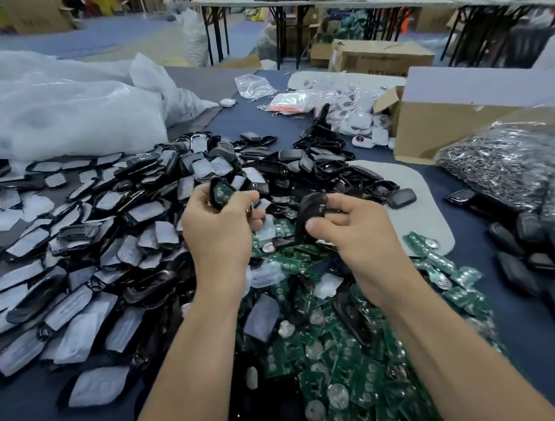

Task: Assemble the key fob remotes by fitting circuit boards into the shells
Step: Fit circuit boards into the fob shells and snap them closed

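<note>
Warehouse room, folding tables and cartons at the back. Work is on a desk under dark blue cloth, heaped with parts.

Left hand: fingers curled round a black shell half, open side facing up, with a green circuit board lying in it. Cannot tell whether the board is fully seated.

Right hand: thumb and fingers pinch a second black shell piece. It is blurred but is probably the mating cover. The two pieces are apart, both held above the heap.

Below the hands: a pile of loose circuit boards, some with round silver cells. To the left: a spread of film-covered shell halves. Behind: a heap of bare black shells. On the right: a bag of metal key rings and a cardboard box.

Risks, as judged:
- Closing the cover on a board that sits proud or skewed could leave the halves unlatched or stress the board.
- The left grip is on the shell only, so tilting it could tip the board out into the pile.
- A wrongly oriented cover would not snap shut, and forcing it could break the clips.
</note>
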Available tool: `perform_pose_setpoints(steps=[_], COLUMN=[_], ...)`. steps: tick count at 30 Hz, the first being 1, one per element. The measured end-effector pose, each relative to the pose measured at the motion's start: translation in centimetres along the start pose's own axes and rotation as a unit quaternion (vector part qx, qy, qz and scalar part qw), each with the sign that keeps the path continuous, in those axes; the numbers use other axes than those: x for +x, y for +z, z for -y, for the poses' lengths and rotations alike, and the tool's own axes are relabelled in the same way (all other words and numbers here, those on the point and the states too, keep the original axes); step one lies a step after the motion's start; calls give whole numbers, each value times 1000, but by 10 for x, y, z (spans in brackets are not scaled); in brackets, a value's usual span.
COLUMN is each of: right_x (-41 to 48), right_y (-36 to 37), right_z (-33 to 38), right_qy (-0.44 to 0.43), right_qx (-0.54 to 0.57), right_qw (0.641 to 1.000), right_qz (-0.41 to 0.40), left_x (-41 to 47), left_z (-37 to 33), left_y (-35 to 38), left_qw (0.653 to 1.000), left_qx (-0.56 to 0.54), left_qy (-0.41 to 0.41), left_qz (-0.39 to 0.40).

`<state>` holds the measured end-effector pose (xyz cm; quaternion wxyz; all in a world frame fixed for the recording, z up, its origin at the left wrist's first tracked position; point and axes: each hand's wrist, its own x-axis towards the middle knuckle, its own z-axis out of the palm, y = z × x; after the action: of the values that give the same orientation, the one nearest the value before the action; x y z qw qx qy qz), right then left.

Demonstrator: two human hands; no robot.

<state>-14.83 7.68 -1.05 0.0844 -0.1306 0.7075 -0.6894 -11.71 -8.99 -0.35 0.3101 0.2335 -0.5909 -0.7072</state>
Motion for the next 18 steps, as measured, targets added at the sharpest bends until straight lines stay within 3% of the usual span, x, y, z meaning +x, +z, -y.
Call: perform_pose_setpoints(steps=[4,6,12,18], right_x=[-24,-27,-28,-28], right_y=[-31,-38,-51,-52], right_z=[-14,-16,-17,-17], right_qy=[41,56,47,21], right_qx=[67,89,54,1], right_qw=[997,994,997,1000], right_qz=[-8,-15,-19,16], left_x=[-24,-35,-44,-38], left_z=[6,8,19,21], left_y=[23,31,38,33], left_qw=[976,961,957,939], left_qx=[94,129,135,128], left_qy=[-71,-87,-63,-32], left_qz=[184,230,250,318])
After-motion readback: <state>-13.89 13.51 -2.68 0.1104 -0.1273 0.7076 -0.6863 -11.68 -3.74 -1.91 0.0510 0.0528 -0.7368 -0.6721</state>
